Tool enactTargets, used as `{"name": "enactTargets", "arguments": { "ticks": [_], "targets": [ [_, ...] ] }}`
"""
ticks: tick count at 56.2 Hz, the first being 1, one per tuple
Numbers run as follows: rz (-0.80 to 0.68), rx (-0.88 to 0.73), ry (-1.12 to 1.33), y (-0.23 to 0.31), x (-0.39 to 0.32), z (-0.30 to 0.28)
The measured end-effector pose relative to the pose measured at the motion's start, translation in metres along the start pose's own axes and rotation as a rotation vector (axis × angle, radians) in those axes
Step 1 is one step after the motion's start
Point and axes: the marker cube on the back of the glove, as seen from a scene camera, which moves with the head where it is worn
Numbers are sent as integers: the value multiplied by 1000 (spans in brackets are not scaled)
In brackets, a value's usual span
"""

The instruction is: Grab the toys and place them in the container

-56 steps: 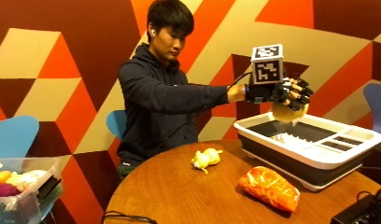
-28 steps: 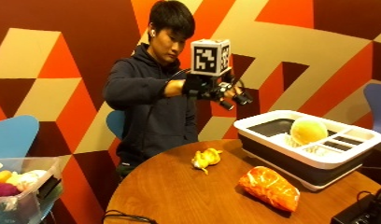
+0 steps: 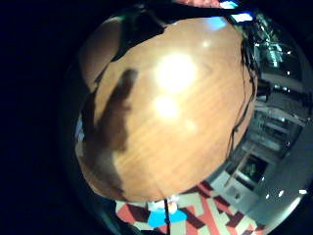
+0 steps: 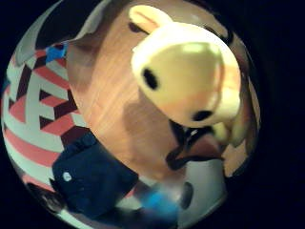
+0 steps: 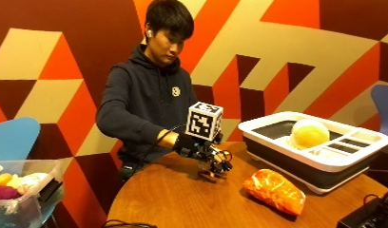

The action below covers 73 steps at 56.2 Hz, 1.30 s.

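My gloved right hand (image 5: 209, 161) is down at the round wooden counter (image 5: 181, 199), over the small yellow plush toy (image 4: 190, 81); I can't tell my grip's state. I should close squarely around its body before lifting toward the white-rimmed container (image 5: 270, 130) at three o'clock.

Warm dim room light, overhead glare spots on the bench (image 3: 171, 78) (hand's shadow beside them), blurred fisheye edges.

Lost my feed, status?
Gloved right hand down at table over yellow plush toy, grip unseen. Round toy in container. Orange toy waiting, path clear.
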Motion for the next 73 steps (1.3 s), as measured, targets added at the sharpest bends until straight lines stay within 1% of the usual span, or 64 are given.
{"name": "enactTargets", "arguments": {
  "ticks": [5,10,17,20,27,32,38,42,46,50,54,57,60,63,67,70,73],
  "targets": [
    [-29,97,-78,-3,-5,-14],
    [-31,192,-168,-6,-12,-41],
    [-19,324,-207,-9,-16,-108],
    [-37,373,-228,-10,-21,-136],
    [-105,456,-273,-20,-40,-204],
    [-99,467,-304,-40,-52,-230],
    [-77,445,-307,-68,-69,-232],
    [-34,416,-285,-89,-82,-221],
    [-48,364,-251,-105,-98,-205],
    [-56,279,-211,-120,-111,-185],
    [-51,150,-172,-127,-116,-168],
    [-73,34,-202,-128,-112,-157],
    [-78,13,-265,-128,-101,-155],
    [-27,89,-321,-128,-80,-160],
    [114,210,-348,-129,-46,-164],
    [230,242,-355,-129,-18,-160],
    [345,231,-384,-130,15,-150]
  ]
}}
